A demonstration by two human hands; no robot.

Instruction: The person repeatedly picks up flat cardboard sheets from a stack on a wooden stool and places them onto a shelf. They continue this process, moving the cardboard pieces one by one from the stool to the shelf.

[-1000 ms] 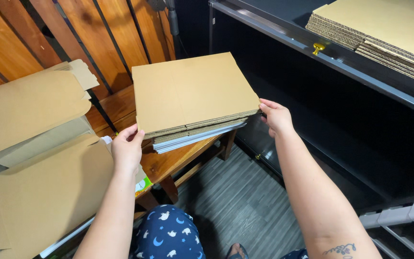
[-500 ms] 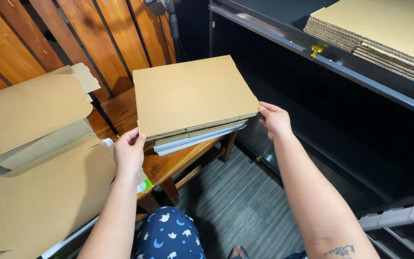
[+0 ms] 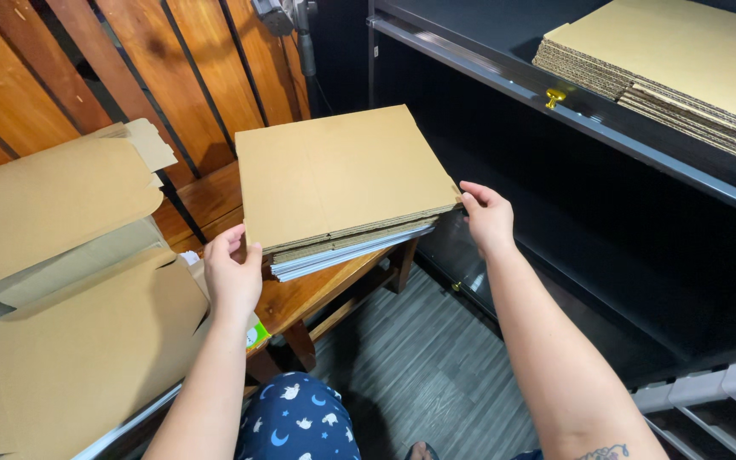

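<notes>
Two hands (left hand point(image 3: 232, 277), right hand point(image 3: 487, 217)) flank the flat cardboard stack point(image 3: 342, 183).

Reddish wooden slat wall point(image 3: 129, 77), black shelving point(image 3: 606, 145), grey plank floor point(image 3: 419, 375).

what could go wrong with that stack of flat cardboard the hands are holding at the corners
1. The stack of flat cardboard sheets is gripped only at two corners by the left hand and right hand; the lower pale sheets already stick out unevenly and might slide free.

2. The stack overhangs the wooden table, so a slip could send sheets to the grey floor.

3. The fingers press against sheet edges, which may cut.
</notes>
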